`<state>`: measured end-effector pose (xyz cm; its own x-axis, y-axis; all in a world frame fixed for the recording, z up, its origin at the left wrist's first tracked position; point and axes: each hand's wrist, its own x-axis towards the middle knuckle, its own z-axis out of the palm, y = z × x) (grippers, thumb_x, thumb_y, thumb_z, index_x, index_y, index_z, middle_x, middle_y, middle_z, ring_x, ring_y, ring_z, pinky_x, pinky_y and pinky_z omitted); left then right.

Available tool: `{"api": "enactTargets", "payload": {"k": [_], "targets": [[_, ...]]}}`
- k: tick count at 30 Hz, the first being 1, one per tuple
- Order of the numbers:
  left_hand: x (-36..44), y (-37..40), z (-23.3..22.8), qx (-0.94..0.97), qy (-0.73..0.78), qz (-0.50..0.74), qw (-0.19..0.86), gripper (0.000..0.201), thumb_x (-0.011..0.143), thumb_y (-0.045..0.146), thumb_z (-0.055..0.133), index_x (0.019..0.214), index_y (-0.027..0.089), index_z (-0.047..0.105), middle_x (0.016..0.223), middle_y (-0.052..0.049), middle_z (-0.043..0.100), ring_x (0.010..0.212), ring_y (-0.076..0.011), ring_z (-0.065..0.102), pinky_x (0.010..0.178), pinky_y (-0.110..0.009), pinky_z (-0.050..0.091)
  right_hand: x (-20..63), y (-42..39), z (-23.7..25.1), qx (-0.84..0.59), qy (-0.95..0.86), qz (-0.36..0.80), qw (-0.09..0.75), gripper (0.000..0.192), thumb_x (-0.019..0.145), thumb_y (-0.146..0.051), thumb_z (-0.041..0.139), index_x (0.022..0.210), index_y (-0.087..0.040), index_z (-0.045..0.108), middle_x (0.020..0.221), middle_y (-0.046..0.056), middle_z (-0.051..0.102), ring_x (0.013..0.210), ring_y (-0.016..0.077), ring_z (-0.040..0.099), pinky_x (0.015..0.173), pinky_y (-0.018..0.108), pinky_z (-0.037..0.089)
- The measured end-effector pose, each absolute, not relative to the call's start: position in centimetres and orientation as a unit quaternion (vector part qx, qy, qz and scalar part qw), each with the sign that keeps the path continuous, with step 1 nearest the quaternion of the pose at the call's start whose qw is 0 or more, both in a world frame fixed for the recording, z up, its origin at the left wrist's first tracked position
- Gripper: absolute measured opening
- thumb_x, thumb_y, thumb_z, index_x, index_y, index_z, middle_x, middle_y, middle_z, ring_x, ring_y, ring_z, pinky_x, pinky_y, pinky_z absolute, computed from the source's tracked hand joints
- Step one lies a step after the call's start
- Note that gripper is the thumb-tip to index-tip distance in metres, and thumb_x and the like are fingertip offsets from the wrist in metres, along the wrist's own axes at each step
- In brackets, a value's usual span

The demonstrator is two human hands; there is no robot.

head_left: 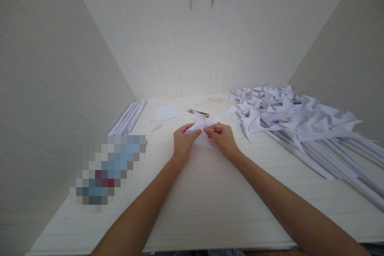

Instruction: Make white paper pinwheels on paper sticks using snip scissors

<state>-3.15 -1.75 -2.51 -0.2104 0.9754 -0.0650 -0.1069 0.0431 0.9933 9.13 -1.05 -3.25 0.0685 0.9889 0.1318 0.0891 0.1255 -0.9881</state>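
Pinwheel point(201, 128) white matt paper; table point(210, 192) pale wood-grain, smooth; scissors point(198, 113) metal, glossy.

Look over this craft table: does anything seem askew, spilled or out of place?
Nothing stands out. Both hands, left hand and right hand, hold a folded white paper piece; finished pinwheels lie heaped at right, paper sticks at left, scissors behind.

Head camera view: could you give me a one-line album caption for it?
Left hand and right hand hold a folded white paper pinwheel above a pale table, finished pinwheels piled right.
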Motion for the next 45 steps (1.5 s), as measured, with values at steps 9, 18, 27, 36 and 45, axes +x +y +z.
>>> {"api": "enactTargets", "payload": {"k": [9, 18, 27, 36, 45], "targets": [[-3.1, -1.7, -2.6, 0.406, 0.543, 0.556, 0.48, 0.037, 0.048, 0.026, 0.069, 0.083, 0.015, 0.064, 0.07, -0.001, 0.064, 0.058, -0.013, 0.055, 0.056, -0.025, 0.044, 9.0, -1.3, -2.8, -0.518, -0.528, 0.418, 0.528, 0.017, 0.057, -0.031, 0.064, 0.057, -0.014, 0.06, 0.049, 0.001, 0.058, 0.046, 0.0124, 0.054, 0.046, 0.024, 0.041], [-3.0, -1.8, -2.4, 0.401, 0.543, 0.56, 0.48, 0.036, 0.048, 0.025, 0.069, 0.082, 0.016, 0.064, 0.067, 0.0, 0.063, 0.057, -0.0127, 0.055, 0.056, -0.025, 0.044, 8.9, -1.4, -2.5, -0.529, -0.527, 0.406, 0.527, 0.014, 0.058, -0.028, 0.063, 0.057, -0.014, 0.059, 0.049, 0.0, 0.057, 0.044, 0.0117, 0.053, 0.045, 0.024, 0.042], [-3.1, -1.7, -2.6, 0.406, 0.538, 0.56, 0.483, 0.036, 0.047, 0.026, 0.069, 0.082, 0.015, 0.064, 0.067, 0.0, 0.063, 0.058, -0.0133, 0.055, 0.057, -0.026, 0.044, 8.9, -1.4, -2.6, -0.537, -0.539, 0.384, 0.522, 0.014, 0.06, -0.028, 0.062, 0.057, -0.014, 0.059, 0.049, 0.0, 0.056, 0.043, 0.012, 0.052, 0.044, 0.024, 0.04], [-3.0, -1.9, -2.1, 0.405, 0.529, 0.569, 0.483, 0.04, 0.046, 0.023, 0.07, 0.084, 0.015, 0.065, 0.069, -0.001, 0.065, 0.057, -0.0118, 0.055, 0.056, -0.024, 0.043, 9.0, -1.3, -3.0, -0.531, -0.574, 0.318, 0.536, 0.015, 0.061, -0.029, 0.06, 0.055, -0.015, 0.058, 0.047, -0.002, 0.052, 0.044, 0.0099, 0.046, 0.045, 0.023, 0.036], [-2.4, -2.1, -2.3, 0.37, 0.519, 0.59, 0.496, 0.037, 0.047, 0.021, 0.07, 0.083, 0.015, 0.065, 0.067, -0.002, 0.065, 0.056, -0.0127, 0.055, 0.055, -0.025, 0.044, 8.0, -2.0, -2.9, -0.445, -0.439, 0.435, 0.648, 0.035, 0.052, -0.023, 0.066, 0.071, -0.021, 0.037, 0.069, -0.007, 0.048, 0.049, 0.0069, 0.048, 0.043, 0.019, 0.037]]}}
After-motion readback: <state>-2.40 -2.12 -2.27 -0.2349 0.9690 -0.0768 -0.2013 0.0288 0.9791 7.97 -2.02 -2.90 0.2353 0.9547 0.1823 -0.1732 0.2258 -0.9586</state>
